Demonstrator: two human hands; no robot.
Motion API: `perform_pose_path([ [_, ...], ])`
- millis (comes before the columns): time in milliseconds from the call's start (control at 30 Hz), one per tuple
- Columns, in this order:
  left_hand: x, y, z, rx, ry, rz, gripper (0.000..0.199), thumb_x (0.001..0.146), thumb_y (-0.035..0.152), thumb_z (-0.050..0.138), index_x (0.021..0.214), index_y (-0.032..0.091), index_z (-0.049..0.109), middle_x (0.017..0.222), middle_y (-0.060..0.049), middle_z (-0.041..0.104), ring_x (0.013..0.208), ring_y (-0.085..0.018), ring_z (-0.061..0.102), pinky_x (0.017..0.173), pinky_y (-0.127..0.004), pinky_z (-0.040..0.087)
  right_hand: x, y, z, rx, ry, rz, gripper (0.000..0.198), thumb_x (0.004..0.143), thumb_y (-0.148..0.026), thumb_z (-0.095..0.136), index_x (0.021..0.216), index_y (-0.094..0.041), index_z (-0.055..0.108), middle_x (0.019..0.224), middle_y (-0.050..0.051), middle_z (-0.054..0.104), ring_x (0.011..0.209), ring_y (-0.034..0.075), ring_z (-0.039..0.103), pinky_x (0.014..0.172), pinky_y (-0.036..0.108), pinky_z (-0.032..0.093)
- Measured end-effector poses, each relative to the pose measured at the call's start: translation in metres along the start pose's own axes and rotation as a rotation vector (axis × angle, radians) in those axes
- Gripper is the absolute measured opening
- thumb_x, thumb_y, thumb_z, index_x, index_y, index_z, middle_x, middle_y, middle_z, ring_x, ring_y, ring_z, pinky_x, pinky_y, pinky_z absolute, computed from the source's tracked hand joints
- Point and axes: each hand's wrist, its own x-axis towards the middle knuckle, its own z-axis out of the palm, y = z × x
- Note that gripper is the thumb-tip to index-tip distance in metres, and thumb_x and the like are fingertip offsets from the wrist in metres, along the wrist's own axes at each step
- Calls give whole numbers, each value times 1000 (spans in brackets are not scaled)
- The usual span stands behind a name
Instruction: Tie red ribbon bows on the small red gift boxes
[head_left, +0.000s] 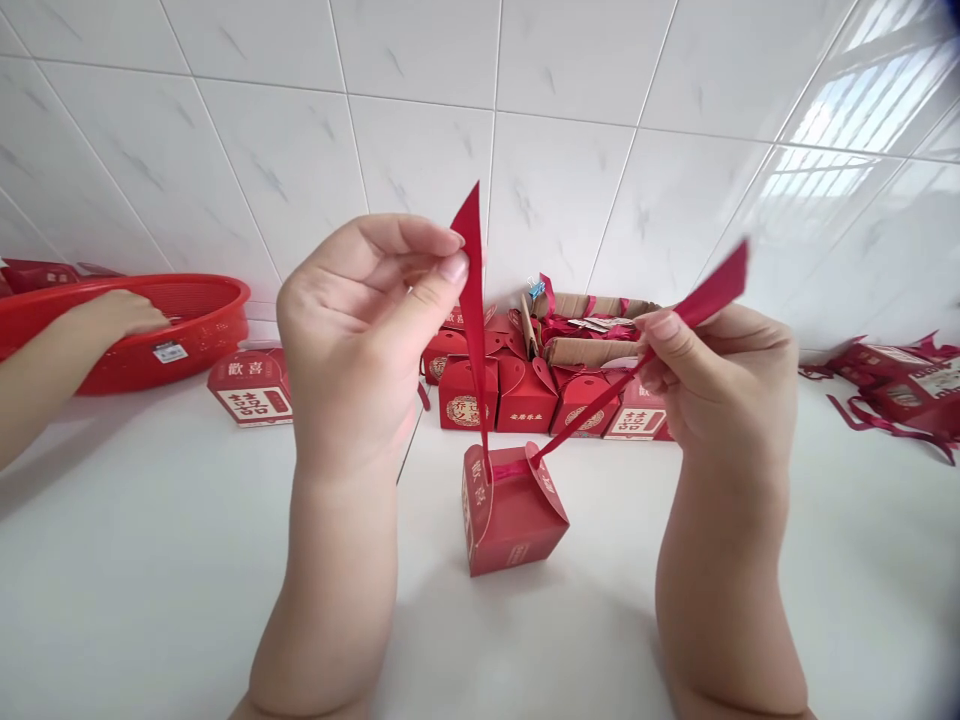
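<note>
A small red gift box (517, 520) with pale lettering stands on the white table in front of me. A dark red ribbon (477, 340) runs through the openings at its top, and both tails rise from it. My left hand (360, 320) pinches one tail near its pointed end, between thumb and forefinger. The other tail slants up to the right, pinched in my right hand (712, 370), with its end sticking out above the thumb. Both hands are raised above the box, apart from each other, and neither touches it.
Several red gift boxes (525, 395) stand in rows behind. A cardboard carton (592, 352) holds ribbons and cards. At left, another person's hand (124, 315) reaches into a red plastic basket (202, 300), near a single box (251, 385). Ribboned boxes (911, 385) lie at right.
</note>
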Motion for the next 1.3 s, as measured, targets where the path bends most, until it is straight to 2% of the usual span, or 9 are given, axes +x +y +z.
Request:
perform_pose_path([
  [133, 0, -2, 2, 34, 23, 7, 18, 77, 5, 66, 71, 21, 70, 75, 1, 67, 74, -12, 62, 65, -25, 50, 0, -1, 3, -4, 11, 28, 31, 80, -49, 63, 67, -21, 68, 61, 0, 61, 39, 7, 46, 36, 24, 36],
  [200, 1, -6, 3, 77, 63, -3, 17, 76, 7, 67, 71, 23, 70, 76, 2, 68, 78, -13, 65, 71, -27, 52, 2, 1, 5, 0, 14, 51, 33, 80, -51, 62, 68, -21, 68, 59, 0, 59, 40, 8, 46, 36, 24, 36],
  [300, 2, -10, 6, 104, 105, 11, 15, 77, 11, 67, 75, 25, 70, 81, 3, 70, 83, -14, 65, 79, -29, 54, 4, 4, 8, 11, 10, 53, 28, 75, -46, 70, 64, -21, 65, 49, -3, 49, 40, 7, 41, 37, 23, 33],
  [400, 2, -10, 7, 89, 114, 50, 13, 77, 12, 68, 79, 25, 69, 85, 3, 70, 84, -13, 65, 83, -28, 53, 5, 8, 10, 49, -2, 61, 26, 71, -40, 75, 62, -20, 63, 47, -5, 44, 41, 6, 38, 37, 21, 31],
  [500, 0, -5, 7, 87, 123, 26, 14, 75, 16, 72, 83, 25, 64, 85, 2, 69, 84, -13, 64, 82, -27, 53, 6, 7, 14, 102, -17, 98, 25, 70, -40, 76, 63, -19, 65, 49, -5, 43, 42, 6, 35, 37, 21, 28],
  [633, -3, 1, 9, 93, 108, -19, 22, 75, 19, 72, 89, 27, 57, 76, 4, 67, 81, -14, 65, 75, -27, 51, 7, -1, 20, 104, -3, 68, 24, 72, -41, 73, 65, -19, 67, 50, -4, 42, 44, 6, 35, 39, 21, 27],
  [933, -7, 0, 13, 121, 123, 65, 25, 76, 19, 71, 92, 27, 54, 75, 4, 65, 76, -13, 64, 73, -28, 50, 9, -15, 23, 65, -16, -33, 23, 74, -41, 72, 65, -21, 66, 53, -3, 45, 46, 7, 35, 40, 22, 28],
  [1133, -9, -3, 14, 137, 105, 129, 26, 77, 21, 72, 95, 25, 53, 75, 3, 65, 72, -14, 63, 72, -29, 52, 4, -14, 22, 79, -9, -20, 26, 75, -43, 71, 65, -20, 63, 52, -4, 41, 44, 6, 33, 36, 21, 25],
  [1300, -11, -3, 15, 150, 95, 140, 25, 77, 23, 71, 96, 24, 55, 75, 3, 65, 75, -13, 65, 73, -28, 53, 3, -14, 21, 78, -5, -27, 24, 75, -40, 72, 65, -20, 63, 54, -4, 43, 44, 6, 35, 37, 21, 30],
])
